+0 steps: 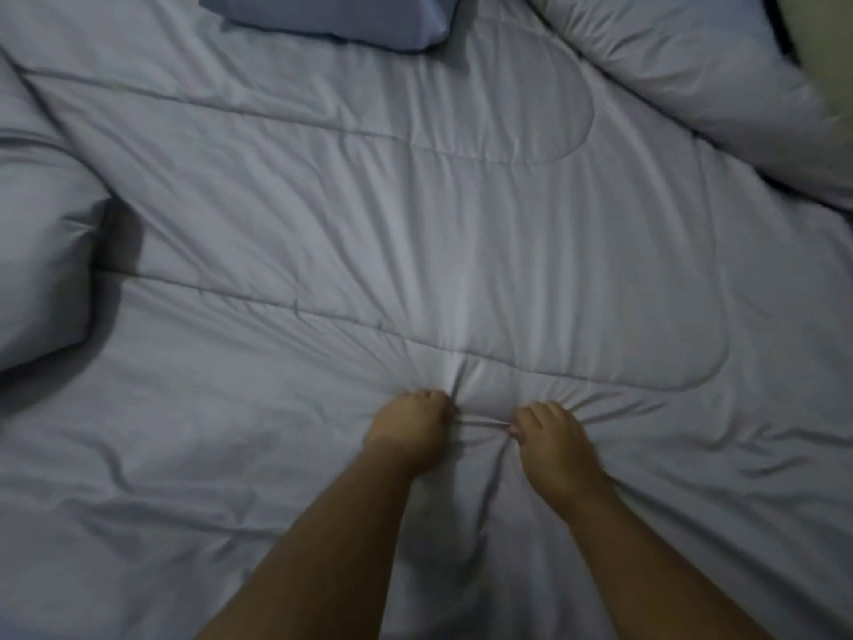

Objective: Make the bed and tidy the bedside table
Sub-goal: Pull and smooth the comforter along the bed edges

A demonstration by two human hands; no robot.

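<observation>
**Both hands bunched into the comforter, mid-bed**

So the whole view is pretty much one big pale grey-blue quilted comforter (461, 251) spread across the bed, with stitched seam lines running across it, including a curved loop up near the top middle. Lighting is dim, so colours are a bit washed out.

Both arms come up from the bottom edge, bare forearms. The left hand (411, 427) and the right hand (551, 438) sit close together, near the lower middle of the frame. Each one is curled into a fist with a pinch of comforter fabric caught in it, fingers closed tight on the cloth. Between the two fists there's a short taut ridge of fabric, and creases fan out from both grips, mostly upward and to the sides.

Up at the top, left of centre, there's a slightly darker blue-grey pillow (332, 18) lying on the comforter, its top cut off by the frame. At the left edge a puffy pale grey pillow (41, 251) sits on top of the comforter too, throwing a dark shadow on its right side. Top right has a thick rolled or folded-over bulk of the same pale bedding (683, 71) running diagonally toward the corner; can't tell if it's more comforter or another pillow. No bedside table anywhere in view.
</observation>
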